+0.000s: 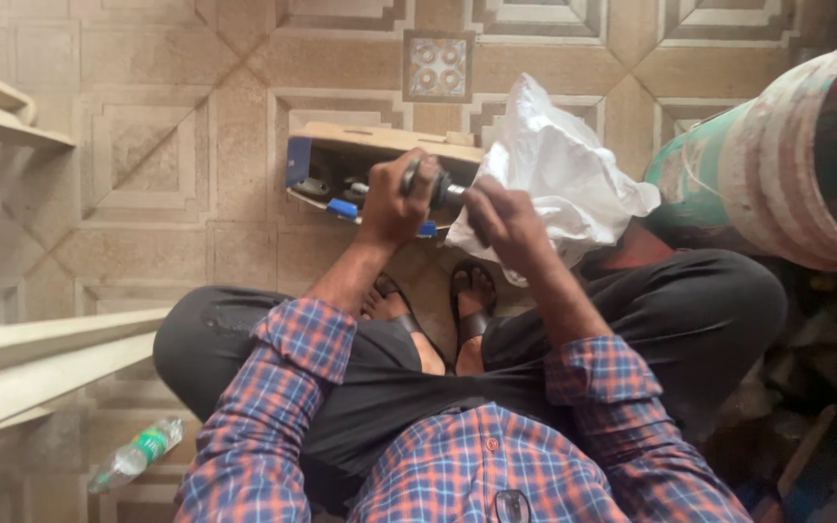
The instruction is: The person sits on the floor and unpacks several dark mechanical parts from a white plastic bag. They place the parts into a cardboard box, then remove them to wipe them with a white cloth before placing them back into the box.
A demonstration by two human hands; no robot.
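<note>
Well left of the grip and nearer the person, a clear plastic bottle with a green label (136,452) lies on the tiled floor. The left hand (394,199) is wrapped tight around a short dark metal fitting (428,184), held above an open cardboard box (380,145); it looks rigid, fairly heavy and possibly slippery, best gripped around its thick body. The right hand (501,218) pinches its other end, with a crumpled white plastic bag (564,165) just right.

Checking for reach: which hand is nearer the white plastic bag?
Right. The right hand touches the white plastic bag; the left hand is farther left, over the cardboard box.
</note>
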